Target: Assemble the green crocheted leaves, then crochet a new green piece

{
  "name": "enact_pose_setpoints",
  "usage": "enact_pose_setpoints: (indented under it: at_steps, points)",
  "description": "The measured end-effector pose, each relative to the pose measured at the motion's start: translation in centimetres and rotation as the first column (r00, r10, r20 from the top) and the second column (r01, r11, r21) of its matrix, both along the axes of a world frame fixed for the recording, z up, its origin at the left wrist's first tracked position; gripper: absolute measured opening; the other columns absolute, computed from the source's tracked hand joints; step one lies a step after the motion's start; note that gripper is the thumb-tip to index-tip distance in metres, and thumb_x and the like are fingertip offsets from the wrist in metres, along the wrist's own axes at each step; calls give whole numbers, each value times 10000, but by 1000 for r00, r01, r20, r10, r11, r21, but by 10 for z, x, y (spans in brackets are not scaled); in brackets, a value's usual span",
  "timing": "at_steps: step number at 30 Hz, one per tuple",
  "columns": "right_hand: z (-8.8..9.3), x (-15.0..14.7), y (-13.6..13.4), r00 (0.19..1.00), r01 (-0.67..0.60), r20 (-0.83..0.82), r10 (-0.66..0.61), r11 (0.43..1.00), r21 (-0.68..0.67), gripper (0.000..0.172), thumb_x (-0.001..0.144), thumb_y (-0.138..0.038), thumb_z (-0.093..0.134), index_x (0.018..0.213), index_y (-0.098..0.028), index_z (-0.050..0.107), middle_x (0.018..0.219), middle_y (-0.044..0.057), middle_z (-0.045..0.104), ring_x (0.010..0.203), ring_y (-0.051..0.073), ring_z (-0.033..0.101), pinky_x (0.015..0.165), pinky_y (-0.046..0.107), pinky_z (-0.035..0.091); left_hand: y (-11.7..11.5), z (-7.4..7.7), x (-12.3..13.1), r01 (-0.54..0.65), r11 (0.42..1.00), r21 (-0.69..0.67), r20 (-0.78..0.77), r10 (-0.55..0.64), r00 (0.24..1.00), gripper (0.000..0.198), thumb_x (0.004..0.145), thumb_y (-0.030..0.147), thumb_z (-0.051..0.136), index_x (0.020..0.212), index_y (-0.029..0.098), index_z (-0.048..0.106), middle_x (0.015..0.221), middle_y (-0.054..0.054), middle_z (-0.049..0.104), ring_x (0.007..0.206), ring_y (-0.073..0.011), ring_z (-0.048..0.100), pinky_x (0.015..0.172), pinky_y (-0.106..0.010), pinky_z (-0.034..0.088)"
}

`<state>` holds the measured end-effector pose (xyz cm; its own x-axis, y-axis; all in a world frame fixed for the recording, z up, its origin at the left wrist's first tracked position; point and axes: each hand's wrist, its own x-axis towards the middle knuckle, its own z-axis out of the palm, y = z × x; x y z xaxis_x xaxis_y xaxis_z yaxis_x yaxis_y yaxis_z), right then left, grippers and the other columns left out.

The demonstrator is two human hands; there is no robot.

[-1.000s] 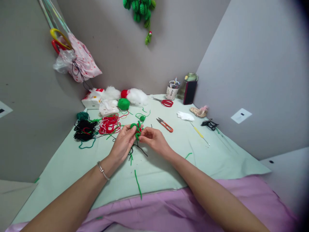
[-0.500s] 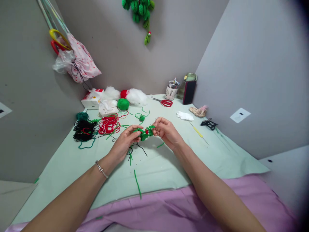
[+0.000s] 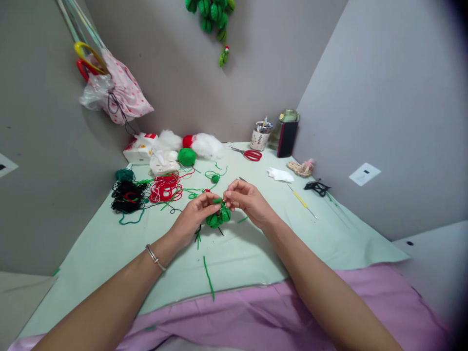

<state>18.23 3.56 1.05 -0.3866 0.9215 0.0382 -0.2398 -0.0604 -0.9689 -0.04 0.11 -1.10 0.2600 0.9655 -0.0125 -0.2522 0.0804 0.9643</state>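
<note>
A small green crocheted piece [image 3: 218, 218] hangs below my fingertips, with dark lines on its rounded lobes. My left hand [image 3: 195, 214] is closed on its upper part between thumb and fingers, and a red bit [image 3: 207, 191] shows just above those fingers. From the other side my right hand [image 3: 245, 201] pinches at the top of the piece, its thumb and forefinger pressed together. A dark pointed tip [image 3: 243, 179] sticks out above the right fingers; what it belongs to is hidden. Loose green yarn ends [image 3: 198, 239] lie on the table under my left hand.
Black yarn [image 3: 127, 197], red yarn [image 3: 166, 187] and a green ball [image 3: 186, 157] lie at the left. Red-handled scissors [image 3: 252, 155] and a pen cup [image 3: 260, 136] stand at the back. A yellow-handled hook [image 3: 300, 199] and white tissue [image 3: 280, 174] lie right.
The crocheted piece has turned from stretched sideways between my hands to hanging lower, its lobes downward. My right hand has moved left, closer to my left hand.
</note>
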Motion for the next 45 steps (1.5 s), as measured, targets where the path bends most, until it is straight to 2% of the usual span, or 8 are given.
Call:
enact_pose_setpoints:
  at_steps: [7, 13, 19, 23, 31, 34, 38, 45]
  points:
    - [1, -4, -5, 998, -15, 70, 4, 986, 163, 250, 714, -350, 867, 740, -192, 675, 975, 31, 728, 895, 170, 657, 815, 312, 514, 0, 5, -2, -16, 997, -73, 11, 17, 1000, 263, 789, 381, 810, 845, 183, 646, 734, 23, 636, 634, -118, 599, 617, -240, 477]
    - [-1, -7, -5, 992, 46, 105, -71, 974, 221, 213, 719, -290, 859, 743, -184, 676, 733, -15, 655, 679, 130, 581, 647, 279, 449, 0, 6, -1, 10, 998, -69, -27, -12, 1000, 288, 798, 426, 798, 778, 181, 649, 701, 22, 615, 613, -110, 567, 603, -233, 454]
    - [2, -4, -4, 985, 153, 53, -164, 972, 179, 233, 700, -293, 851, 704, -191, 642, 694, -16, 665, 608, 122, 590, 615, 280, 480, 0, 7, -2, 111, 993, -31, -75, -113, 991, 179, 747, 305, 848, 816, 194, 725, 789, 6, 664, 710, -133, 579, 695, -259, 453]
    - [1, -2, 0, 974, 225, -3, -226, 968, 111, 258, 683, -319, 856, 691, -198, 629, 698, -10, 688, 596, 119, 604, 630, 284, 511, 2, 3, -4, 149, 988, -32, -90, -151, 984, 177, 746, 304, 842, 848, 196, 745, 857, -21, 700, 768, -163, 616, 753, -300, 466]
    - [-1, 5, 9, 959, 274, -77, -274, 962, -1, 310, 614, -334, 900, 697, -196, 634, 706, -12, 692, 622, 118, 615, 648, 277, 537, 0, 3, -4, 162, 985, -68, -79, -167, 983, 325, 740, 285, 847, 1019, 218, 694, 785, 20, 656, 661, -132, 590, 656, -273, 453]
    - [-1, 7, 10, 951, 296, -86, -297, 955, -17, 309, 612, -326, 902, 699, -197, 635, 713, -17, 692, 631, 118, 626, 667, 279, 539, 1, -1, -5, 161, 985, -57, -67, -165, 984, 397, 719, 230, 856, 1077, 235, 684, 911, 7, 685, 769, -140, 625, 733, -278, 470]
    - [-2, 9, 12, 934, 342, -93, -344, 939, -32, 299, 617, -304, 896, 701, -193, 632, 719, -18, 684, 649, 112, 628, 693, 270, 530, 2, -4, -6, 179, 983, -33, -66, -180, 981, 453, 709, 195, 853, 1130, 231, 690, 1089, -48, 703, 997, -206, 647, 879, -329, 476]
    - [-3, 10, 15, 907, 398, -126, -402, 916, -51, 302, 615, -293, 879, 689, -197, 602, 711, -33, 660, 630, 96, 601, 710, 274, 537, 5, -3, -7, 133, 991, 9, -80, -132, 988, 456, 720, 168, 827, 1149, 240, 690, 1122, -45, 700, 1053, -210, 618, 889, -317, 452]
